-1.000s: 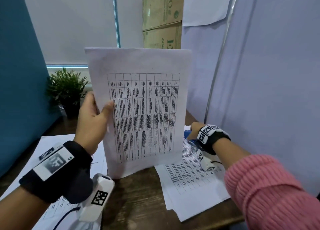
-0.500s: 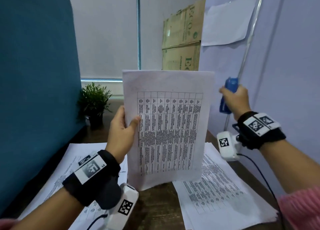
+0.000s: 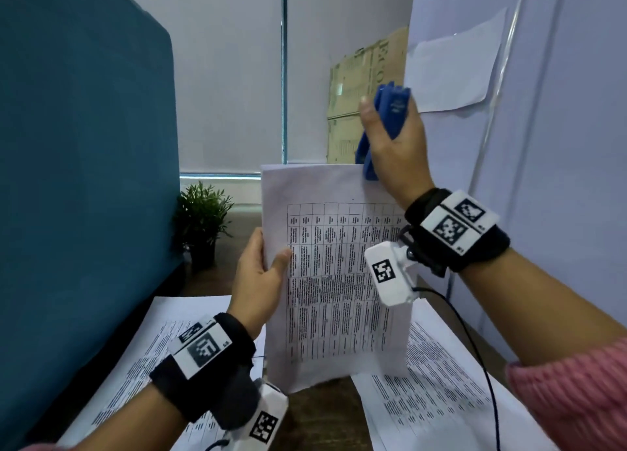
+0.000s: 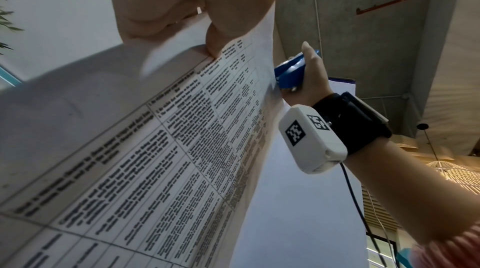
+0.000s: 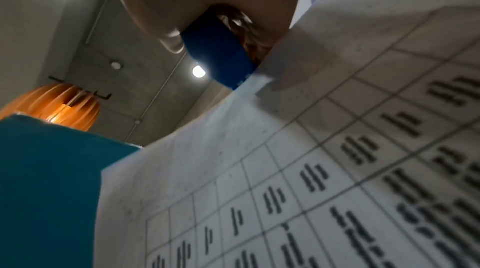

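Note:
A stack of printed sheets with a table (image 3: pixel 334 281) stands upright above the desk. My left hand (image 3: pixel 261 274) pinches its left edge, thumb on the front. My right hand (image 3: pixel 393 145) grips a blue stapler (image 3: pixel 390 117) held nose-down at the sheets' top right corner. In the left wrist view the blue stapler (image 4: pixel 291 75) meets the edge of the sheets (image 4: pixel 182 149), with my left thumb (image 4: pixel 228 25) on the paper. The right wrist view shows the stapler's blue nose (image 5: pixel 218 54) at the corner of the sheets (image 5: pixel 311 169).
More printed sheets lie flat on the wooden desk at the left (image 3: pixel 142 365) and right (image 3: pixel 437 393). A teal partition (image 3: pixel 84 179) walls the left side. A small potted plant (image 3: pixel 202 223) stands at the back. A white wall (image 3: pixel 559 145) closes the right.
My right hand lifted the blue stapler from the desk, carried it up and left, and brought it to the top right corner of the upright sheets. The left hand kept its hold.

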Tool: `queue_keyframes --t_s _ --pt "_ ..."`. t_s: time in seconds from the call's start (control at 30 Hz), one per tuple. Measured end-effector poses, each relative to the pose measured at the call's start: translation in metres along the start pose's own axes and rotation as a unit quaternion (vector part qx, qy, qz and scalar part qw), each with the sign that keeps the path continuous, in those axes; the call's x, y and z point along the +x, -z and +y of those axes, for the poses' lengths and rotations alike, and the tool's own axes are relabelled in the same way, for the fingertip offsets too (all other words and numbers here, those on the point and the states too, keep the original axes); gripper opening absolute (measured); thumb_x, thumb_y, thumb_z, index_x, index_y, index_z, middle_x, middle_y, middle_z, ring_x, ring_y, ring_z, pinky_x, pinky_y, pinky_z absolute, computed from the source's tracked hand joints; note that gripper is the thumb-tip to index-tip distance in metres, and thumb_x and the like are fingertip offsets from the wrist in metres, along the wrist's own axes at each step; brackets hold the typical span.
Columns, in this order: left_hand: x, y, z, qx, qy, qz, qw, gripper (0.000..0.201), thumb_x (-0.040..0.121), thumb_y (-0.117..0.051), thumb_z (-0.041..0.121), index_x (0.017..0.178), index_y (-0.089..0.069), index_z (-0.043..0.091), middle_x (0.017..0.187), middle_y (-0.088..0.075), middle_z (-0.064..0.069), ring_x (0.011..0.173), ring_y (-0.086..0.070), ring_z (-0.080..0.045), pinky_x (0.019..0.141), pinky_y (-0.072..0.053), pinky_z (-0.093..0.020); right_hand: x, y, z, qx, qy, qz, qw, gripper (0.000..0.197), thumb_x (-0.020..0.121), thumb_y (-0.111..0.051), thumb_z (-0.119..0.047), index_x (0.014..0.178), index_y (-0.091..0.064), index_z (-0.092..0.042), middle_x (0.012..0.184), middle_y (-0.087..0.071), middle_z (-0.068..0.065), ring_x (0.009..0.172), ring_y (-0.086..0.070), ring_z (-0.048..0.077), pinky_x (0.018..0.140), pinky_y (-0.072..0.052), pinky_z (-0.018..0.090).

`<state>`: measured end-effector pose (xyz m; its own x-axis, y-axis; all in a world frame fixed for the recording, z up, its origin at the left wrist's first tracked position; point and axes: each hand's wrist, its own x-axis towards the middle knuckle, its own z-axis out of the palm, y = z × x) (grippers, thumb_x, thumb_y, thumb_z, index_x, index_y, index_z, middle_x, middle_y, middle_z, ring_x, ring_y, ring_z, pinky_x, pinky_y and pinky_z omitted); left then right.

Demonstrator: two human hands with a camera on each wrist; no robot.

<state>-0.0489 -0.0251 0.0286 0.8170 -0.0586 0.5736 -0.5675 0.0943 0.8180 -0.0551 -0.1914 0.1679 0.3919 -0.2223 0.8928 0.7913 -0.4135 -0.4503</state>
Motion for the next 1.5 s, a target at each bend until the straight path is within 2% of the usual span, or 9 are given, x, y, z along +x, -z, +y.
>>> queue_keyframes --t_s 0.13,0.27,0.4,0.57,0.77,0.93,1.23,1.4,1.5 --pt "-0.001 -0.001 0.001 -0.007 -0.001 -0.004 1.000 0.028 0.093 -0.051 0.006 0.103 -0.052 0.032 0.112 -0.065 0.003 0.107 -0.062 -0.016 0.094 -0.050 -0.044 -0.005 -0.020 -0.004 -0.061 0.027 -0.016 0.998 0.021 0.091 -0.055 -0.035 0.093 -0.049 -0.015 0.070 -0.051 -0.010 0.062 -0.052 0.007 0.062 -0.046 0.018" --pt "-0.003 -0.001 0.002 -0.014 -0.002 -0.008 1.000 0.028 0.093 -0.050 0.006 0.104 -0.051 0.031 0.111 -0.065 0.004 0.106 -0.063 -0.015 0.094 -0.051 -0.043 -0.010 -0.036 -0.012 -0.058 0.048 -0.058 0.995 0.026 0.090 -0.054 -0.039 0.088 -0.051 -0.013 0.072 -0.062 0.012 0.065 -0.062 0.026 0.064 -0.051 0.036" --pt "-0.004 -0.002 0.002 -0.013 -0.009 -0.013 1.000 0.026 0.094 -0.050 0.006 0.105 -0.051 0.030 0.109 -0.065 0.004 0.104 -0.064 -0.012 0.093 -0.052 -0.040 -0.017 -0.051 -0.018 -0.069 0.059 -0.086 0.992 0.022 0.090 -0.054 -0.038 0.077 -0.046 -0.022 0.061 -0.049 -0.009 0.053 -0.048 0.007 0.053 -0.039 0.017" --pt "-0.004 0.000 0.001 -0.009 -0.013 -0.022 1.000 0.025 0.095 -0.049 0.007 0.105 -0.051 0.030 0.107 -0.066 0.006 0.101 -0.064 -0.009 0.091 -0.052 -0.036 -0.020 -0.068 -0.027 -0.026 0.038 -0.057 0.997 0.032 0.091 -0.054 -0.037 0.064 -0.041 -0.028 0.055 -0.044 -0.011 0.048 -0.044 0.002 0.052 -0.036 0.014" --pt "-0.002 -0.003 0.000 -0.008 -0.024 -0.030 0.999 0.022 0.095 -0.049 0.004 0.115 -0.051 0.014 0.109 -0.066 -0.003 0.102 -0.064 -0.015 0.081 -0.054 -0.027 -0.021 -0.080 -0.030 -0.013 0.041 -0.022 0.999 0.031 0.088 -0.050 -0.044 0.063 -0.042 -0.028 0.056 -0.057 0.001 0.057 -0.063 0.022 0.058 -0.051 0.036" --pt "-0.004 -0.003 -0.001 0.001 -0.029 -0.028 0.999 0.024 0.095 -0.052 0.004 0.118 -0.050 0.011 0.111 -0.065 -0.004 0.104 -0.063 -0.019 0.087 -0.053 -0.035 -0.021 -0.082 -0.025 -0.025 0.053 0.007 0.998 0.033 0.091 -0.050 -0.038 0.061 -0.038 -0.030 0.051 -0.043 -0.011 0.048 -0.045 0.003 0.053 -0.035 0.015" --pt "-0.005 -0.005 0.000 0.013 -0.031 -0.031 0.999 0.016 0.093 -0.054 0.001 0.107 -0.049 0.008 0.095 -0.064 -0.010 0.087 -0.062 -0.017 0.080 -0.052 -0.046 -0.025 -0.085 -0.026 -0.007 0.076 0.029 0.997 0.034 0.089 -0.056 -0.030 0.061 -0.036 -0.032 0.050 -0.041 -0.014 0.048 -0.046 0.000 0.051 -0.033 0.009" --pt "-0.005 -0.007 0.000 0.009 -0.030 -0.031 0.999 0.021 0.095 -0.050 0.005 0.111 -0.050 0.018 0.108 -0.065 -0.001 0.101 -0.063 -0.012 0.085 -0.053 -0.031 -0.018 -0.071 -0.031 0.036 0.010 -0.016 0.999 0.021 0.090 -0.053 -0.035 0.073 -0.045 -0.026 0.061 -0.049 -0.010 0.051 -0.048 0.000 0.054 -0.044 0.016" --pt "-0.005 -0.008 0.000 0.000 -0.027 -0.037 0.999 0.027 0.096 -0.047 0.005 0.108 -0.048 0.029 0.110 -0.064 0.006 0.102 -0.062 -0.005 0.086 -0.052 -0.025 -0.007 -0.049 -0.030 0.136 -0.051 0.036 0.989 0.028 0.079 -0.047 -0.035 0.095 -0.047 -0.011 0.071 -0.052 -0.006 0.057 -0.054 0.001 0.058 -0.047 0.019"
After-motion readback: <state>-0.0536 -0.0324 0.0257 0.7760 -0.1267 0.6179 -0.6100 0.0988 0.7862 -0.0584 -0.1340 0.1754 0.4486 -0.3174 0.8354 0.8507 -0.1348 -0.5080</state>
